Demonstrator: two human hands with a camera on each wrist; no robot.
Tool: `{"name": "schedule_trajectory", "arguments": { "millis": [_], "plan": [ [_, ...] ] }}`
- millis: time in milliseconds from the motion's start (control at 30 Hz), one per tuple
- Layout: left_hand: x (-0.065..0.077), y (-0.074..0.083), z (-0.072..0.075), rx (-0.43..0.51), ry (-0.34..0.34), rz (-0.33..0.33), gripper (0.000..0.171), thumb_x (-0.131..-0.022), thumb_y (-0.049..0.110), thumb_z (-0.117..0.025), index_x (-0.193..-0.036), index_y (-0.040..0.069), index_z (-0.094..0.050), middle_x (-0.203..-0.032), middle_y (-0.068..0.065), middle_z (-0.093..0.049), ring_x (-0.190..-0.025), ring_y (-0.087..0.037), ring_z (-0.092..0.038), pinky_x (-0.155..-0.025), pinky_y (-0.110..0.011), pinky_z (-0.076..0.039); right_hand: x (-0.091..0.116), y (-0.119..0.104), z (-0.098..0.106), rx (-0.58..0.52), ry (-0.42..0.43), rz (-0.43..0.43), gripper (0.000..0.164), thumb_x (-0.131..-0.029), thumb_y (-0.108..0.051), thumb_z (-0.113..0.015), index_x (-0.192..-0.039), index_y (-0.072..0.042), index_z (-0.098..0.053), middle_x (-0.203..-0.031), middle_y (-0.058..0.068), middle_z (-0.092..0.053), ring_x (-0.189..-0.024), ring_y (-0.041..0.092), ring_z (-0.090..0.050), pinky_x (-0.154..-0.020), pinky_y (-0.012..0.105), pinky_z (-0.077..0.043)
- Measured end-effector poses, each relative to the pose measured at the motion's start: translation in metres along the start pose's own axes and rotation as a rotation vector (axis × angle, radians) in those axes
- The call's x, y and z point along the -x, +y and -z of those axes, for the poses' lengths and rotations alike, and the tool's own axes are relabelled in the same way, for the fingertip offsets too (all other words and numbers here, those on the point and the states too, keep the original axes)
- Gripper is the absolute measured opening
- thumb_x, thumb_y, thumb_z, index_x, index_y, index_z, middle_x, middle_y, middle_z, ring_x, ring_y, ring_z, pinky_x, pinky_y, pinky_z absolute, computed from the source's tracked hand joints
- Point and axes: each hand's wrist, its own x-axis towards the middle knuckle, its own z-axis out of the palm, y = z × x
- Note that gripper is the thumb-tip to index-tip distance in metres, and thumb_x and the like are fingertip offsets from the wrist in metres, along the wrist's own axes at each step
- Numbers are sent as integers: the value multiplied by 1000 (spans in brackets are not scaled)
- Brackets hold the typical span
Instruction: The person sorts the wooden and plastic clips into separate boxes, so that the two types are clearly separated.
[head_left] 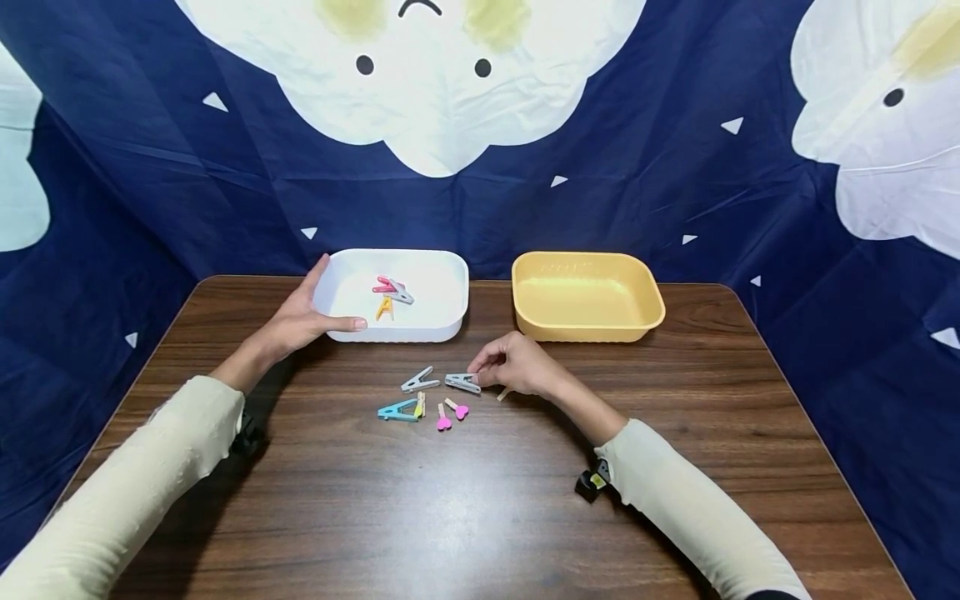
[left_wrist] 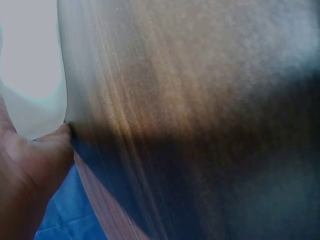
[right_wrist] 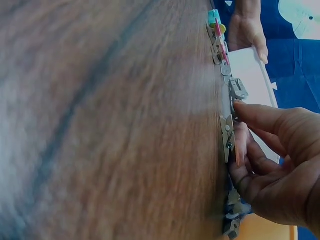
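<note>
My left hand [head_left: 303, 317] rests with straight, spread fingers at the left side of a white plastic basket [head_left: 442, 332], its thumb along the front rim. Inside lie a red clothespin [head_left: 382, 287], a grey clothespin [head_left: 400, 292] and a yellow-orange clothespin [head_left: 385, 308]. Thumb and fingertips of my right hand [head_left: 521, 364] pinch the end of another grey clothespin [head_left: 461, 382], low over the table. A small wooden clothespin [right_wrist: 227, 137] shows beside these fingers in the right wrist view. Left of the pinched one, a second grey clothespin [head_left: 420, 381] lies on the table.
A yellow basket [head_left: 585, 332] stands at the back right of the wooden table [head_left: 420, 517]. Nearer lie a blue clothespin [head_left: 397, 411], a small wooden clip with a yellow-green decoration [head_left: 420, 406], and pink heart clips [head_left: 444, 422]. A dark blue cloth [head_left: 315, 187] hangs behind.
</note>
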Motion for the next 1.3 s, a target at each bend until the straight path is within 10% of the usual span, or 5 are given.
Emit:
{"name": "schedule_trajectory", "arguments": {
  "millis": [767,1300],
  "plan": [
    [0,0,-1,3,-3,4,150,-88,29,-100,-180,24,19,-191,-9,9,-178,-40,-2,-143,-65,-7,-5,-24,1,-91,98,-41,9,-98,-14,-84,-104,-16,-90,-80,-4,-73,-53,12,-54,-39,28,-44],
    [0,-1,0,-4,-5,2,150,-88,29,-100,-180,23,19,-191,-8,11,-178,-40,-1,-143,-66,-6,-15,-45,-1,-85,145,28,9,-97,-9,-86,-105,-8,-89,-93,4,-85,-75,5,-69,-69,20,-54]
  ]
}}
